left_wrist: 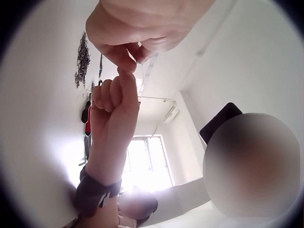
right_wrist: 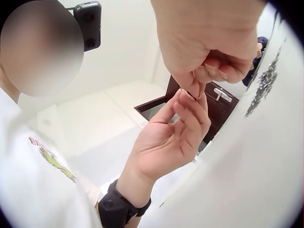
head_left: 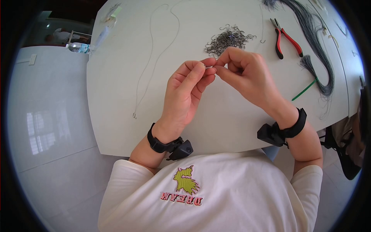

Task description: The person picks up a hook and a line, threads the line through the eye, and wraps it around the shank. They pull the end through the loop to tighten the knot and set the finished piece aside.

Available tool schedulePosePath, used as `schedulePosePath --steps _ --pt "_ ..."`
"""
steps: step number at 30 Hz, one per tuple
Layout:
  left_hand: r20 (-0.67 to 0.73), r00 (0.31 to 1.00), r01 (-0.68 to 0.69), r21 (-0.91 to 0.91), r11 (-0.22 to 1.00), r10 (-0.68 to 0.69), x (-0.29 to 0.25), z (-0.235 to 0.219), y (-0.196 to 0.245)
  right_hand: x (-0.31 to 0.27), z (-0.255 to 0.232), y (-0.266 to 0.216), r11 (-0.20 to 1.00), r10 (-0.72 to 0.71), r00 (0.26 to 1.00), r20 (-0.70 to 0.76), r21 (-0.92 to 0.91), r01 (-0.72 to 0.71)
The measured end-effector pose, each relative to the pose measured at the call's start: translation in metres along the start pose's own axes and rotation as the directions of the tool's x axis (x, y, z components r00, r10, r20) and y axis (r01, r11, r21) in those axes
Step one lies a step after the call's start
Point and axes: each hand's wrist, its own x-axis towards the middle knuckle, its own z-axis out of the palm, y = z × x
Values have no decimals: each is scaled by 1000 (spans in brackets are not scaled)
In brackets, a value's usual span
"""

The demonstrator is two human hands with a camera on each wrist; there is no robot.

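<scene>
Left hand [head_left: 183, 86] is pinching a metal piece [head_left: 209, 67], right hand [head_left: 250, 74] pinching its other end; both should be staying steady.

The white tabletop [head_left: 224, 125] bears a heap of metal hooks [head_left: 228, 41], probably fishhooks, red-and-black-handled pliers [head_left: 279, 30], a bundle of grey strands [head_left: 322, 58] with a green tie [head_left: 303, 90], and a loop of thin line [head_left: 135, 104].

The hook pile [head_left: 229, 40] blocks passage beyond the fingers [head_left: 194, 75].
</scene>
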Motion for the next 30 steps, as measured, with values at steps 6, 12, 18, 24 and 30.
schedulePosePath --steps 6,12,18,24,30 --pt "7 1000 -12 39 999 12 2 -7 0 2 -6 3 999 -31 998 48 21 30" --pt "-41 992 -109 221 969 121 4 -13 1 6 -22 2 980 -41 989 145 199 11" --pt "-62 983 -150 259 954 171 5 -16 -3 3 -28 -6 991 -112 988 104 91 102" --pt "-79 977 -172 261 950 198 5 -16 -1 3 -36 -4 985 -145 981 131 113 130" --pt "-88 974 -180 263 948 209 5 -19 0 4 -47 -4 984 -124 990 63 136 115"
